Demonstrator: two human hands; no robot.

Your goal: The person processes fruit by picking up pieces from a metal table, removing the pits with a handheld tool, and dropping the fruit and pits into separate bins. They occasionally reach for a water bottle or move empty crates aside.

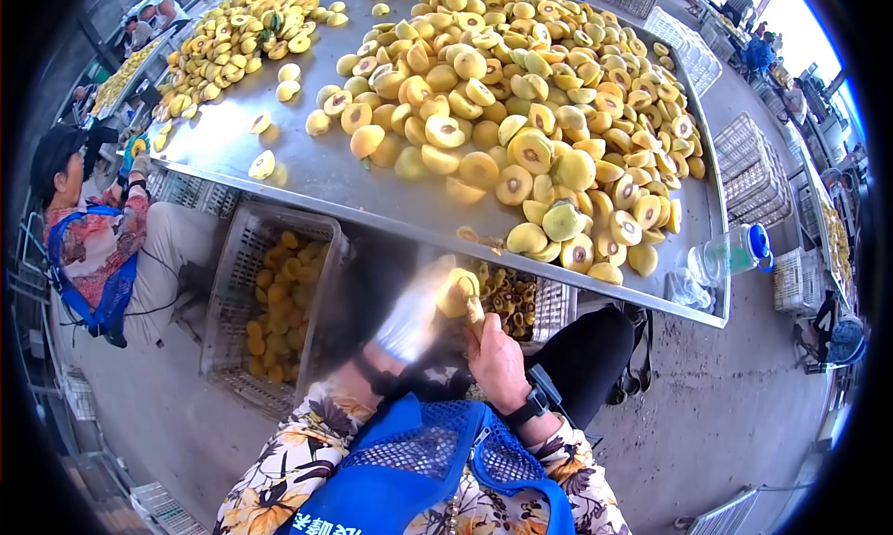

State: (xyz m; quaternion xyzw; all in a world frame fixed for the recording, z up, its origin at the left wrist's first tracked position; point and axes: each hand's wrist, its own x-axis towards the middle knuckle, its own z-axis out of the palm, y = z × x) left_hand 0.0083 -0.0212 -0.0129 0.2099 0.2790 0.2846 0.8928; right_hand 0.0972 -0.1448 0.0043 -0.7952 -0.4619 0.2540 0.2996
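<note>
My left hand (414,314), in a white glove and smeared by motion, holds a yellow peach half (454,293) over the near edge of the table. Closed around a short pale-handled tool (475,317) is my bare right hand (499,366); the tool's tip meets the fruit, and its working end is hidden. Just beyond my hands, a crate of pits (510,302) sits partly under the table. A large heap of halved peaches (521,98), many with brown pits showing, lies on the metal table (372,195).
Left of my legs stands a crate of peach halves (288,302). A plastic jar with a blue lid (735,254) is at the table's right corner. Another person (102,237) sits at the left. Stacked crates (752,172) stand on the right.
</note>
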